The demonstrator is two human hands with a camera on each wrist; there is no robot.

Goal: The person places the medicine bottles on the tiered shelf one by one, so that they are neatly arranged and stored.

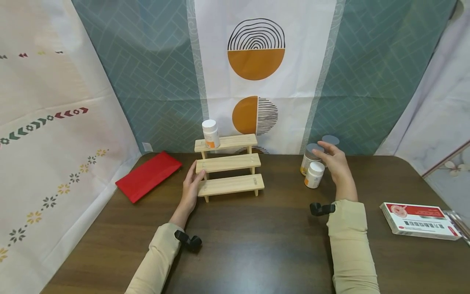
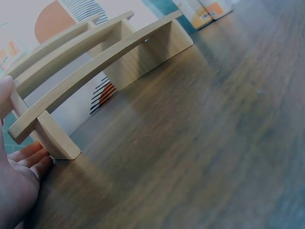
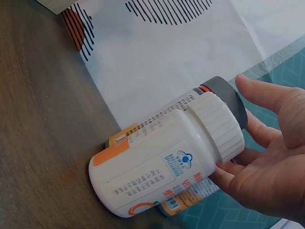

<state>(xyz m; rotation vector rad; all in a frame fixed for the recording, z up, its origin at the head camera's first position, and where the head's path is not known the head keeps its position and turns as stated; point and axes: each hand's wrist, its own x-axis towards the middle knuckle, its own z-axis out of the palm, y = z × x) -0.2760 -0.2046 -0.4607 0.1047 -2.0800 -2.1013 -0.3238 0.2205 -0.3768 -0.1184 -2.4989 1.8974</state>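
My left hand (image 1: pixel 190 188) holds the left end of a three-step wooden display stand (image 1: pixel 230 185); in the left wrist view the thumb lies at a board and the other fingers by the front leg (image 2: pixel 58 136). At the right, my right hand (image 1: pixel 337 164) reaches over the grey cap of a bottle (image 1: pixel 306 163), thumb and fingers spread loosely about the cap. A white-capped bottle (image 3: pixel 152 162) stands in front of it, partly covering it in the right wrist view. Another grey cap (image 1: pixel 330 139) shows behind the hand, its bottle mostly hidden.
One white bottle (image 1: pixel 211 134) stands on the stand's top step. A red packet (image 1: pixel 148 176) lies left of the stand. At the right edge of the brown table (image 1: pixel 253 245) lies a white and red box (image 1: pixel 420 221). Patterned cloth (image 1: pixel 161 81) hangs behind.
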